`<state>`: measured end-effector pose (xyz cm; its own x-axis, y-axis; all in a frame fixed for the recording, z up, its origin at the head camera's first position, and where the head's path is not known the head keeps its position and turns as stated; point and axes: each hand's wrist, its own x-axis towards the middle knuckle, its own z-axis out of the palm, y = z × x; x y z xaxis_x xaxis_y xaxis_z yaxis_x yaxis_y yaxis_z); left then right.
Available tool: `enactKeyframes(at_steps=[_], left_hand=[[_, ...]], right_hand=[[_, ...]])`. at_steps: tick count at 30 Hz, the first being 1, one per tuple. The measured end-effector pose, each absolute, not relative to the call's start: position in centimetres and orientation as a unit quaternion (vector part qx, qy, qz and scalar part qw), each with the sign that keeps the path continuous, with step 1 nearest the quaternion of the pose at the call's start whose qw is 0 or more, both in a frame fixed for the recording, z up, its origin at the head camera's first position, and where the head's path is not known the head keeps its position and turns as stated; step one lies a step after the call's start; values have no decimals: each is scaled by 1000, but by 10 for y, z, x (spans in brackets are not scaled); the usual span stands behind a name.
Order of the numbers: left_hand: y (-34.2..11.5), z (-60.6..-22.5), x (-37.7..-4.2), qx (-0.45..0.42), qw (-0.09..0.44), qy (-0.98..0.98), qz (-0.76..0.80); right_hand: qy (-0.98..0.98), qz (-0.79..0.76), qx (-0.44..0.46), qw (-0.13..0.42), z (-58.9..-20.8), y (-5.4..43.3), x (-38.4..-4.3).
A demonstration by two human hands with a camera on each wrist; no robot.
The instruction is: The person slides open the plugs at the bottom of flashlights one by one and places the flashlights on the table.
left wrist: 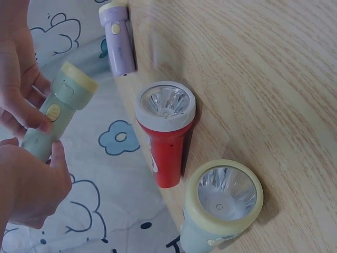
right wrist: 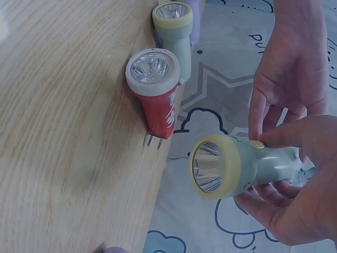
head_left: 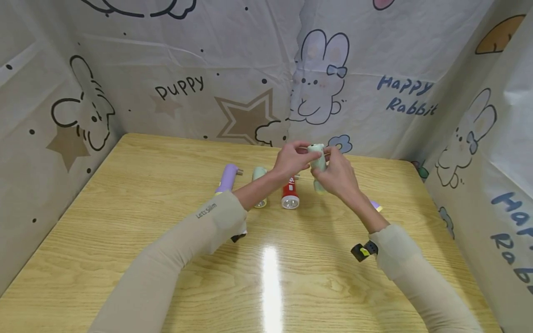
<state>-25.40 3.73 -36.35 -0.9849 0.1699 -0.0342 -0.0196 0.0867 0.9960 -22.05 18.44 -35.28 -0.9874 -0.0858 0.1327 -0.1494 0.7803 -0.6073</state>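
Observation:
Both hands hold a mint-green flashlight (head_left: pixel 318 159) with a pale yellow rim, raised above the table's far edge. The right hand (head_left: pixel 336 173) grips its body; in the right wrist view its thumb lies by the yellow switch (right wrist: pixel 257 144). At the tail end, the left hand (head_left: pixel 291 161) pinches the flashlight between thumb and fingers. The lens (right wrist: pixel 208 166) shows in the right wrist view. Below the hands, a red flashlight (head_left: pixel 290 189) with a white rim lies on the table, plug prongs bared. Left of it lies another mint flashlight (head_left: pixel 259 173), partly behind the left forearm.
A purple flashlight (head_left: pixel 226 178) with prongs out lies farther left. Another purple flashlight (left wrist: pixel 120 45) is on the right, mostly covered by the right forearm in the head view. The wooden table (head_left: pixel 166 152) meets a printed cloth wall (head_left: pixel 166 51) at the back.

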Motion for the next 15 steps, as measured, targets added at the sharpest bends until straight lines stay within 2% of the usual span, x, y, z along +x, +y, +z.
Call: enactKeyframes(at_steps=[15], left_hand=[[36,-360,-249,68,71,702,705]], right_hand=[[-932,346,88,68,-355,185,-218]])
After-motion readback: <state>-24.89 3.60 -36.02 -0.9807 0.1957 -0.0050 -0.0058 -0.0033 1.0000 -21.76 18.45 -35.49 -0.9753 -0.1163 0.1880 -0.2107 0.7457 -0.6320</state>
